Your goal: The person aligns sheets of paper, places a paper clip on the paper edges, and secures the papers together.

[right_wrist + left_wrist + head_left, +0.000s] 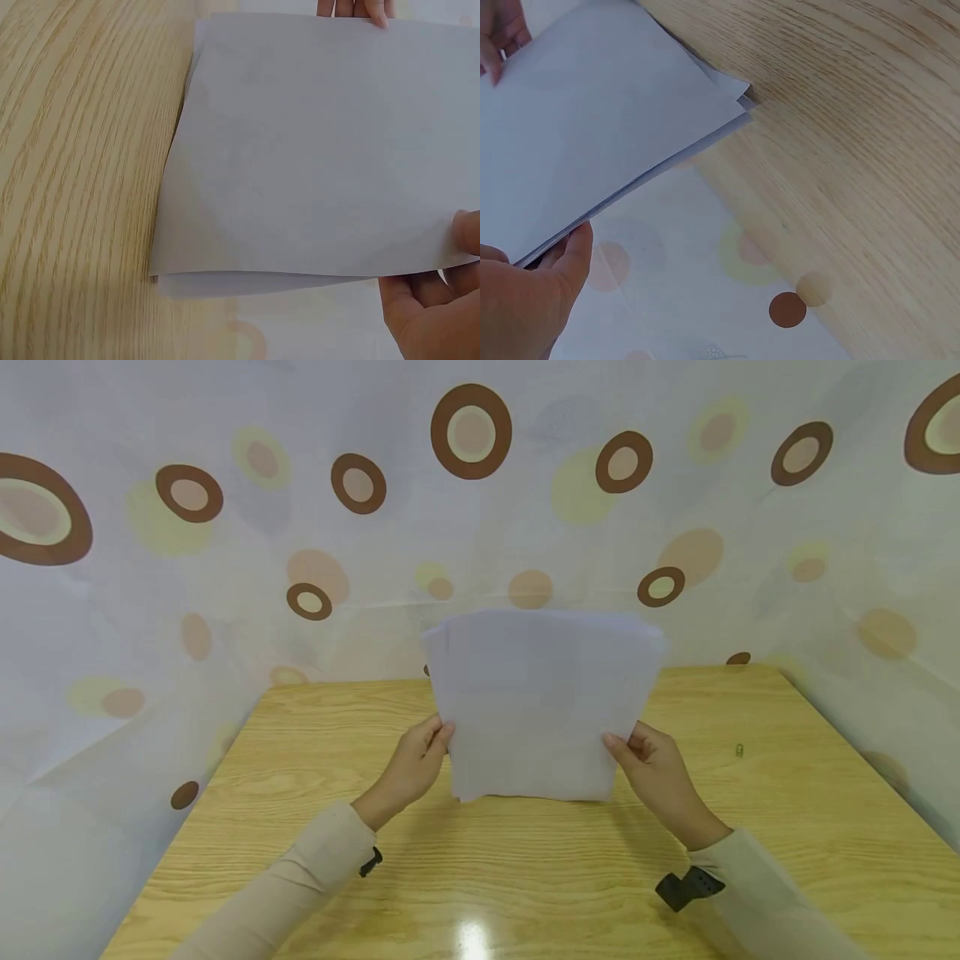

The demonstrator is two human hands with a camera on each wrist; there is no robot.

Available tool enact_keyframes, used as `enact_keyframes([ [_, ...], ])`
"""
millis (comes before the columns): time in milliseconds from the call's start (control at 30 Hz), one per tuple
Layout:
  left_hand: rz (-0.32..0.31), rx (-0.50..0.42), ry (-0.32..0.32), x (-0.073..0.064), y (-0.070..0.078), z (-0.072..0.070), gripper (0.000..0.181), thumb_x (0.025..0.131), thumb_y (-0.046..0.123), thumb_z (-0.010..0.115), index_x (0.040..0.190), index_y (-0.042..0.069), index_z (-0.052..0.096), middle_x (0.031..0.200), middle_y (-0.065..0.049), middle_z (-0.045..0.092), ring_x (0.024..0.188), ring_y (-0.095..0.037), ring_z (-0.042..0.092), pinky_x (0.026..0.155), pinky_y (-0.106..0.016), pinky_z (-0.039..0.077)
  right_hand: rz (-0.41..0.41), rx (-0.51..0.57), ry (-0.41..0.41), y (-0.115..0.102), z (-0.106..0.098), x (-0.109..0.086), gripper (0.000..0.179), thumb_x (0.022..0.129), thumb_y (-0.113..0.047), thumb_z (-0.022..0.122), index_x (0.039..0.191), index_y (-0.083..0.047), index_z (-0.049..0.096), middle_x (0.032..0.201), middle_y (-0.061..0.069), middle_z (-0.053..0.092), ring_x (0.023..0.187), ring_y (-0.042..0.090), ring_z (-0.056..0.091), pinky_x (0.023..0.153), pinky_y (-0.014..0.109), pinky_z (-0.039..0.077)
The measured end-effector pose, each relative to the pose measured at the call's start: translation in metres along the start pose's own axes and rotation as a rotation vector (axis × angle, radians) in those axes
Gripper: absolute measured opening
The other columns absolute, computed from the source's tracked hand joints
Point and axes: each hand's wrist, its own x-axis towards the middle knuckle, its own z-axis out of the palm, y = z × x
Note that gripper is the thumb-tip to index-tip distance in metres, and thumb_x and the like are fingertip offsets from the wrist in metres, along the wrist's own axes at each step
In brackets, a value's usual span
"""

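Both hands hold a stack of white paper sheets upright over the table, one hand at each side edge. My left hand grips the left edge, its thumb on the near face and fingers behind. On the opposite edge my right hand pinches the sheets the same way. The sheets are not flush: in the left wrist view corners of the paper stick out unevenly, and in the right wrist view a rear sheet shows past the front one. Most of the fingers are hidden behind the paper.
A small green paper clip lies on the wooden table to the right. Behind and at the sides hangs a pale cloth with brown and yellow circles. Dark straps circle the wrists over beige sleeves.
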Motion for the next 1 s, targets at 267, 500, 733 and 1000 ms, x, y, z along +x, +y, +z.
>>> enact_keyframes([
  [267,0.012,0.167,0.019,-0.002,0.005,-0.009,0.022,0.103,0.008,0.042,0.092,-0.002,0.059,0.067,-0.004,0.047,0.059,-0.009,0.038,0.058,-0.022,0.040,-0.058,-0.028,0.031,-0.003,0.002,0.006,0.027,0.099,-0.014,0.054,0.115,0.007,0.062,0.088,0.009,0.069,0.068,0.003,0.056,0.059,0.019,0.046],
  [500,0.033,0.142,-0.013,0.000,0.007,-0.007,0.023,0.104,0.010,0.041,0.094,-0.005,0.054,0.075,-0.005,0.054,0.064,-0.013,0.048,0.064,-0.025,0.046,-0.101,0.000,0.054,-0.005,-0.002,0.005,0.029,0.098,-0.014,0.055,0.116,0.008,0.061,0.105,-0.004,0.068,0.091,0.001,0.063,0.078,0.014,0.050],
  [733,-0.026,0.007,-0.090,-0.004,0.004,-0.001,0.041,0.104,0.017,0.041,0.142,0.005,0.033,0.132,-0.021,0.055,0.118,-0.034,0.056,0.096,-0.047,0.048,-0.065,0.088,-0.006,0.001,-0.002,0.002,0.040,0.099,-0.015,0.055,0.134,0.002,0.048,0.115,-0.005,0.065,0.101,0.007,0.064,0.081,0.022,0.054],
  [1000,0.003,-0.088,-0.080,0.009,0.006,-0.005,0.048,0.103,0.019,0.046,0.146,0.011,0.030,0.128,-0.020,0.056,0.113,-0.031,0.058,0.094,-0.045,0.049,-0.129,0.206,-0.043,-0.010,-0.008,0.014,0.032,0.099,-0.008,0.052,0.131,-0.001,0.051,0.117,0.000,0.062,0.103,0.012,0.062,0.083,0.022,0.053],
])
